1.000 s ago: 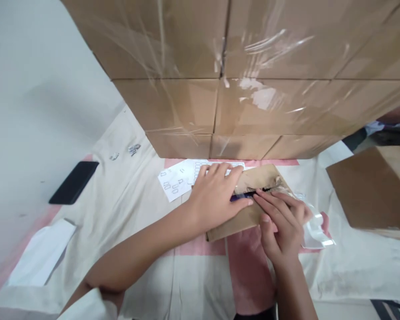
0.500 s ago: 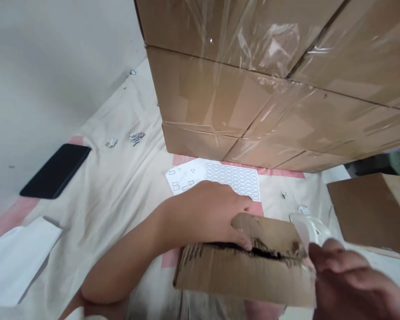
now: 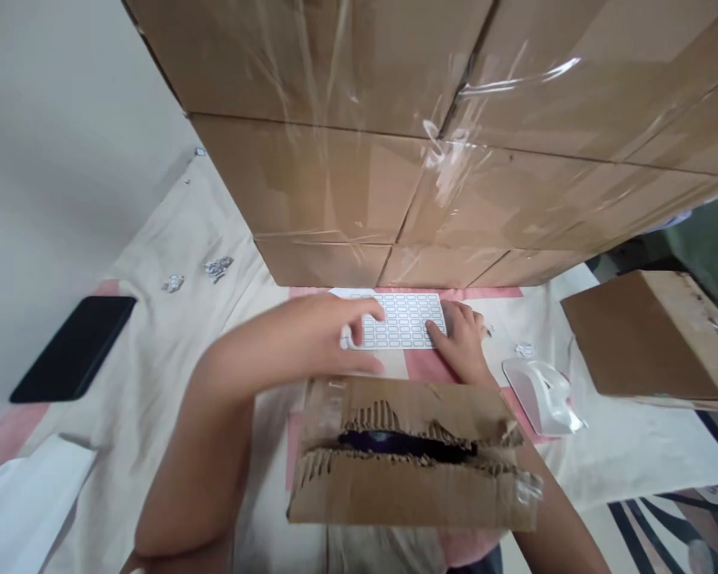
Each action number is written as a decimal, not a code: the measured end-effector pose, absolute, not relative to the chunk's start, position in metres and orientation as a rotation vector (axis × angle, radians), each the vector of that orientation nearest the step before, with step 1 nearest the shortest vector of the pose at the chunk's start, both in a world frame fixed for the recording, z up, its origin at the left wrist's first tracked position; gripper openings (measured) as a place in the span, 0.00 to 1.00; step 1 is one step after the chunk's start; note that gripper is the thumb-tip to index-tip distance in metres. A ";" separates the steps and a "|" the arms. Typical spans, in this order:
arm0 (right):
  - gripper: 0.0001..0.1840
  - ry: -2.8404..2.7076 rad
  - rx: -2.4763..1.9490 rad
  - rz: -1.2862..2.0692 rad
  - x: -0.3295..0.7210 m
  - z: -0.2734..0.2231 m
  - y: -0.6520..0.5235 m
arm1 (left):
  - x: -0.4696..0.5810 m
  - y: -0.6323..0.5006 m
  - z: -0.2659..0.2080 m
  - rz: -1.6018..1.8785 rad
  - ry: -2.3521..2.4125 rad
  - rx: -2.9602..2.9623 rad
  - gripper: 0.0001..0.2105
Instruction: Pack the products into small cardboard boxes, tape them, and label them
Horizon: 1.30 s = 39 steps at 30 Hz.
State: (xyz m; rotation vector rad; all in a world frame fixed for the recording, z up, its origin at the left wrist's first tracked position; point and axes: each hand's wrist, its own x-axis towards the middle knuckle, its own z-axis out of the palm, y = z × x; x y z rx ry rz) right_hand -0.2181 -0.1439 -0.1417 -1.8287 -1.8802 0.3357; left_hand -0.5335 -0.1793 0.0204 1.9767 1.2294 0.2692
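A white sheet of blue-outlined labels (image 3: 402, 319) lies on the cloth in front of the stacked boxes. Over its left edge, my left hand (image 3: 335, 335) has fingers apart and slightly blurred, with a small white bit near them. My right hand (image 3: 463, 343) rests at the sheet's right edge, thumb on the labels and the other fingers spread beside it. Between my forearms sits a cardboard box (image 3: 407, 494), its top torn in a ragged slit showing something dark inside. Neither hand touches the slit.
Taped cartons (image 3: 329, 179) form a wall ahead. A black phone (image 3: 75, 347) and white paper (image 3: 29, 502) lie left, near crumpled foil-like scraps (image 3: 218, 269). To the right are a white tape dispenser-like object (image 3: 542, 399) and another carton (image 3: 640, 339).
Both hands have left the torn box and moved forward to the label sheet. The box now lies unheld, its slit more visible. The view has shifted right.
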 end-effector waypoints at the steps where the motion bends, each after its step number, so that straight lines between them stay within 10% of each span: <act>1: 0.31 -1.887 -1.810 0.348 -0.219 -0.141 -0.145 | -0.544 -0.171 0.018 0.274 1.321 1.949 0.21; 23: 0.26 -1.201 -1.336 0.873 -0.210 -0.134 -0.141 | -0.508 -0.121 -0.059 0.155 1.427 1.787 0.40; 39: 0.25 -1.267 -1.565 0.662 -0.211 -0.141 -0.139 | -0.521 -0.237 0.063 0.370 1.774 2.324 0.13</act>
